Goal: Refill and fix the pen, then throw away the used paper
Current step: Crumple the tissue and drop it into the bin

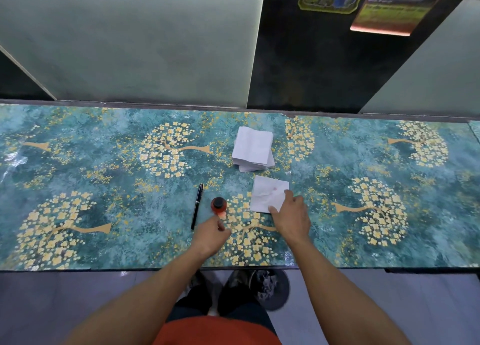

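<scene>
A black pen (197, 206) lies capped on the patterned table, left of a small red ink bottle (218, 205) with a black cap. A single white paper (268, 196) with a faint red stain lies to the right of the bottle. My right hand (292, 216) rests on the paper's near right corner, thumb and fingers touching it. My left hand (211, 233) hovers just in front of the bottle with fingers curled loosely and nothing in it.
A stack of white folded papers (253, 149) lies behind the single sheet. The table (104, 183) has a teal cover with yellow flower trees. Under the near edge stands a dark bin (270, 289) with crumpled paper. Frosted panels rise behind the table.
</scene>
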